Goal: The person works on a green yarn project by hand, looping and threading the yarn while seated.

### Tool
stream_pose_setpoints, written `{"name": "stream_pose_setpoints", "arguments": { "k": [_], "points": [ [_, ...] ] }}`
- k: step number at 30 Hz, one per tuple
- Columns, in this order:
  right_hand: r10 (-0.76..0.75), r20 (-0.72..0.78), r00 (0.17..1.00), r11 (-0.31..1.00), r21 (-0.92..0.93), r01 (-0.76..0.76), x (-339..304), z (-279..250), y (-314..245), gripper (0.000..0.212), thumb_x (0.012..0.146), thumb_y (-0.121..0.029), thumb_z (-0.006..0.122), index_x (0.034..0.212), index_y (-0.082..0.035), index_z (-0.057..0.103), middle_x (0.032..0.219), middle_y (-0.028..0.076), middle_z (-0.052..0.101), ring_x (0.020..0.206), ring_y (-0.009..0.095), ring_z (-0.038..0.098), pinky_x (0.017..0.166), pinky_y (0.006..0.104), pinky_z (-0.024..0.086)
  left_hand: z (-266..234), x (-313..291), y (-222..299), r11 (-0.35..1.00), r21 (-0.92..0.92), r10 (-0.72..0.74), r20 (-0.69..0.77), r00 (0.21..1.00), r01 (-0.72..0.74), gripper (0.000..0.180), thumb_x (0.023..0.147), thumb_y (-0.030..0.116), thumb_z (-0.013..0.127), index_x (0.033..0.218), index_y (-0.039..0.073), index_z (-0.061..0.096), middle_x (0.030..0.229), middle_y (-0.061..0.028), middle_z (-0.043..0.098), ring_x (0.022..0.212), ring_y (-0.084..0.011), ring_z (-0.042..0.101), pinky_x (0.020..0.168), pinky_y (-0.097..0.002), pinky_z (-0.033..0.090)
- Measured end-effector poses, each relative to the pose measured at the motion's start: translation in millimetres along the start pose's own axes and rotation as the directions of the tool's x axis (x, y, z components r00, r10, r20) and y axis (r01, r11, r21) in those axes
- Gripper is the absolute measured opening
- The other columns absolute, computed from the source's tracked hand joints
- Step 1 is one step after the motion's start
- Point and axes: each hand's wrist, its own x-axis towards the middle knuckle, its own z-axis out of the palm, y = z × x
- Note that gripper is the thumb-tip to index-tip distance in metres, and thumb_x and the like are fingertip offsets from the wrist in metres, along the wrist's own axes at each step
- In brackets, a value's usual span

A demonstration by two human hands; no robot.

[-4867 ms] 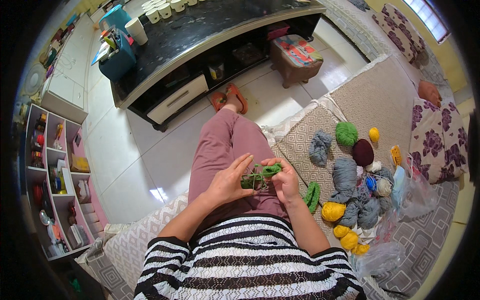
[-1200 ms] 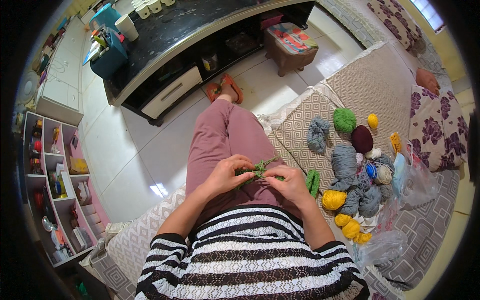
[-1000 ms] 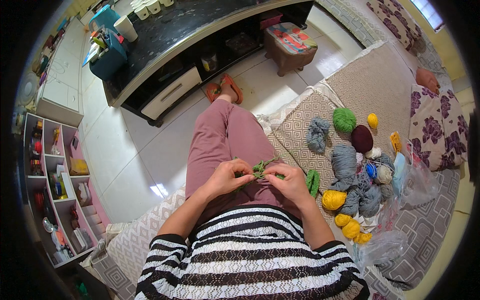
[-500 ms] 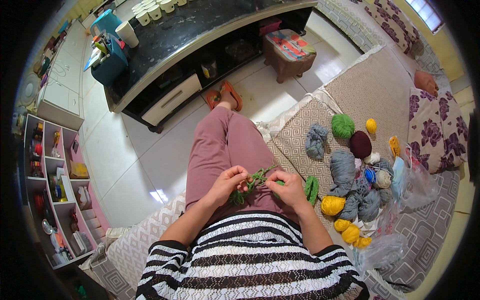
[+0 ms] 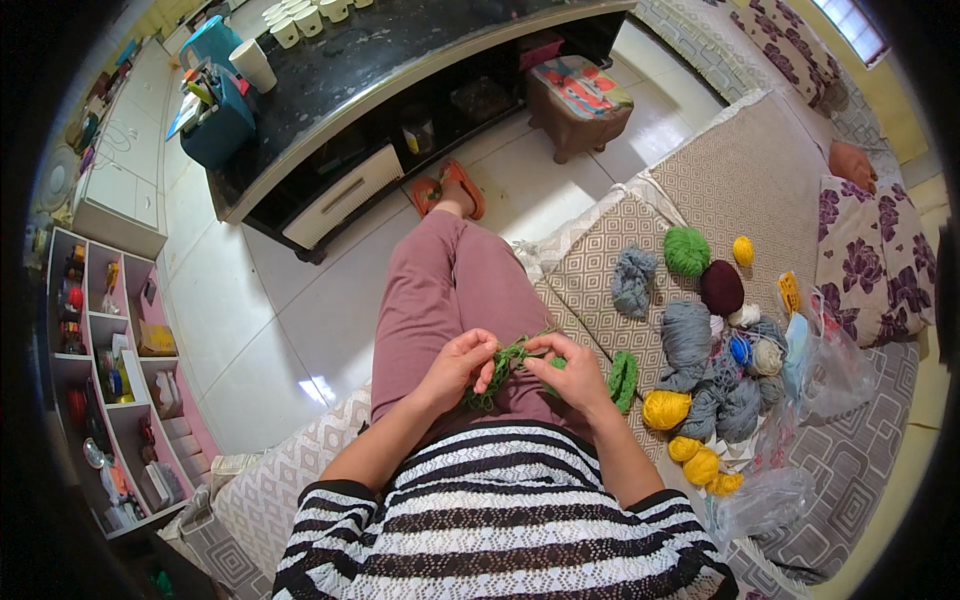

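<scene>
Over my lap, a loose tangle of green yarn [image 5: 508, 362] lies between my two hands. My left hand [image 5: 462, 362] pinches its left side, with fingertips pressed together. On the other side my right hand [image 5: 563, 368] is closed on the yarn, thumb against bent fingers. Some strands hang below the left fingers onto my mauve trousers [image 5: 425, 300]. Beside my right wrist, a thicker green looped piece [image 5: 622, 381] rests on the seat; whether it joins the tangle is hidden by my hand.
To the right on the patterned sofa cover [image 5: 590, 260] lie a green yarn ball [image 5: 686, 251], a maroon ball [image 5: 721, 288], grey skeins [image 5: 686, 335], several yellow balls [image 5: 666, 410] and plastic bags [image 5: 838, 375]. Ahead stand a black table [image 5: 400, 60] and a stool [image 5: 578, 105].
My right hand has shifted slightly up and left, its fingers now closer over the tangle. My left hand stays nearly in place, still pinching the yarn.
</scene>
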Motion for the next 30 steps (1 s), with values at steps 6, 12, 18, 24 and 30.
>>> {"name": "stream_pose_setpoints", "arguments": {
  "k": [6,12,18,24,30],
  "points": [
    [0.003,0.040,0.999,0.998,0.060,-0.005,9,13,-4,0.021,0.069,-0.016,0.062,0.084,-0.002,0.059,0.072,0.005,0.060,0.063,0.011,0.054,0.060,0.0236,0.043,4,-1,0,0.996,0.086,0.004,0.045,0.999,-0.007,0.011,0.085,0.018,0.045,0.086,0.006,0.045,0.053,-0.0012,0.046,0.038,-0.0079,0.041,0.037,-0.0165,0.032],
    [-0.004,0.025,1.000,0.995,0.095,0.002,10,15,1,0.016,0.071,-0.015,0.060,0.078,-0.001,0.059,0.067,0.006,0.059,0.061,0.011,0.055,0.058,0.0240,0.043,2,0,-1,0.994,0.112,-0.009,0.018,1.000,0.007,0.013,0.086,0.019,0.045,0.086,0.007,0.045,0.053,-0.0016,0.047,0.038,-0.0081,0.042,0.036,-0.0169,0.033],
    [0.010,0.051,0.999,1.000,-0.015,-0.009,7,18,-2,0.013,0.070,-0.012,0.059,0.076,0.000,0.059,0.067,0.006,0.060,0.062,0.010,0.055,0.058,0.0231,0.042,4,0,-3,0.992,0.123,0.001,0.038,0.999,-0.005,0.013,0.086,0.019,0.044,0.086,0.007,0.044,0.052,-0.0014,0.048,0.039,-0.0083,0.044,0.037,-0.0169,0.034],
    [0.032,-0.006,0.999,0.977,0.213,-0.030,8,17,7,0.011,0.069,-0.009,0.058,0.072,0.002,0.059,0.064,0.003,0.059,0.060,0.008,0.053,0.056,0.0215,0.041,-1,1,-8,0.992,0.127,-0.020,0.013,1.000,0.019,0.015,0.086,0.022,0.045,0.086,0.007,0.045,0.053,-0.0006,0.050,0.039,-0.0071,0.045,0.036,-0.0159,0.033],
    [0.061,-0.008,0.998,0.975,0.215,-0.058,8,17,9,0.011,0.069,-0.009,0.058,0.071,0.002,0.059,0.064,0.004,0.059,0.060,0.007,0.053,0.056,0.0207,0.041,4,0,-4,0.973,0.217,-0.085,0.001,0.996,0.083,0.014,0.077,0.016,0.058,0.081,0.006,0.050,0.050,0.0023,0.047,0.037,-0.0041,0.040,0.035,-0.0160,0.030]
  ]
}}
